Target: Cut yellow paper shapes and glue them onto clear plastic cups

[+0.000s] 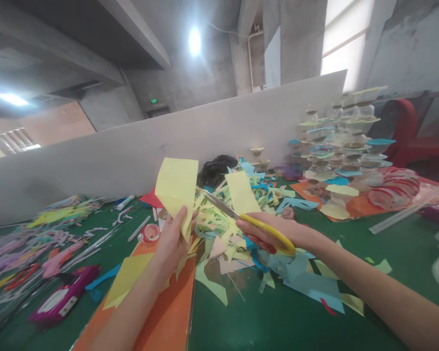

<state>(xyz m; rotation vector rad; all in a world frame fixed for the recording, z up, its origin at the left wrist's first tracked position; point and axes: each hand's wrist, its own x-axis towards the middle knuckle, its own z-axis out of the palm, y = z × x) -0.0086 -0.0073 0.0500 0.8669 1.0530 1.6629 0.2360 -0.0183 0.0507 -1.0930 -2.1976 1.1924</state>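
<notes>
My left hand pinches a folded pale yellow paper sheet and holds it upright above the table. My right hand grips yellow-handled scissors; their metal blades point left toward the sheet's right edge. A second yellow paper piece stands just behind the blades. Below both hands lies a heap of paper scraps in yellow, green, blue and pink.
The green table carries orange sheets, a yellow sheet, a tape roll, a pink object and coloured strips at left. Stacked clear cups with paper pieces stand back right. A white partition runs behind.
</notes>
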